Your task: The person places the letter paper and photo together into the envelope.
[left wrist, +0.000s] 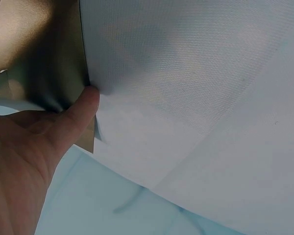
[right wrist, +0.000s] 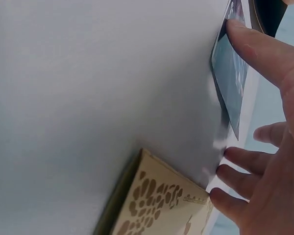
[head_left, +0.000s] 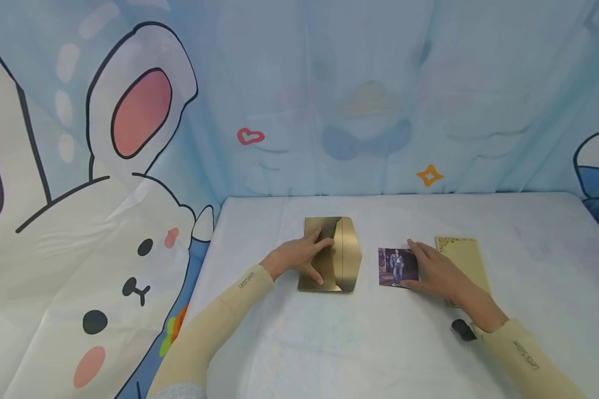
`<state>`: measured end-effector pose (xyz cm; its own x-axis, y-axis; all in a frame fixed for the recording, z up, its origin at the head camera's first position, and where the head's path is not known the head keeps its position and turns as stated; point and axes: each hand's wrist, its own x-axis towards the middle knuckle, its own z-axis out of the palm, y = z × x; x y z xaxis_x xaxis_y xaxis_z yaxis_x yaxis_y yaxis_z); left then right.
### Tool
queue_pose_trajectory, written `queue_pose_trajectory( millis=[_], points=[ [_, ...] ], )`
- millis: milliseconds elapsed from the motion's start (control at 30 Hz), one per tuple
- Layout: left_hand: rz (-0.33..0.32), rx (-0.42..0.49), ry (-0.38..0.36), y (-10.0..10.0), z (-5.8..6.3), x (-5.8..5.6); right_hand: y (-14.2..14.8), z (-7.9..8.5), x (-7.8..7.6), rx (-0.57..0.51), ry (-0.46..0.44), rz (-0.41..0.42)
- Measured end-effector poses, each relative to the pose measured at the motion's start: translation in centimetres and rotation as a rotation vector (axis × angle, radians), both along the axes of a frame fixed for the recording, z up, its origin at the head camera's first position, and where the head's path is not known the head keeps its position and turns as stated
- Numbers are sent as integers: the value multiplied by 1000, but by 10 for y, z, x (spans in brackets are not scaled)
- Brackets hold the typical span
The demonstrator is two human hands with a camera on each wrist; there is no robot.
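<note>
A gold envelope (head_left: 322, 266) lies on the table with its flap (head_left: 351, 255) folded out to the right. Across it spreads my left hand (head_left: 299, 256), fingertips near the mouth and thumb at an edge, as the left wrist view shows. To the right, a small printed photo (head_left: 397, 267) shows a standing figure. My right hand (head_left: 439, 271) touches the photo with its thumb (right wrist: 255, 46), while the other fingers stretch out loosely beside it. Partly behind that hand is a gold card (head_left: 464, 255) with an ornamental border; its patterned corner also appears in the right wrist view.
A small black object (head_left: 463, 330) sits beside my right wrist. White cloth (head_left: 349, 343) covers the table. Behind the table hangs a light blue curtain (head_left: 289, 83), and a large printed rabbit (head_left: 130, 249) fills the left side.
</note>
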<state>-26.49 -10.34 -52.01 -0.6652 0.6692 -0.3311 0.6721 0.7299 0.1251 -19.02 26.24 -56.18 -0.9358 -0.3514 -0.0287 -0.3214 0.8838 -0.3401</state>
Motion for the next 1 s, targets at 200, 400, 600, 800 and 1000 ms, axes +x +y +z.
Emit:
queue_pose_trajectory(
  millis=[200, 400, 600, 800, 1000],
  points=[
    [4, 8, -14, -1, 2, -1, 0, 3, -2, -9, -3, 9],
    [16, 17, -34, -1, 3, -2, -2, 4, -5, -28, -10, 9],
    [20, 14, -39, 0, 2, -2, -5, 0, -5, -64, 2, -53],
    [22, 4, -42, 0, 2, -1, -6, 2, -2, -150, -32, -60],
    [24, 0, -39, 1, 2, 0, -7, 3, 2, -224, -106, -49]
  ],
)
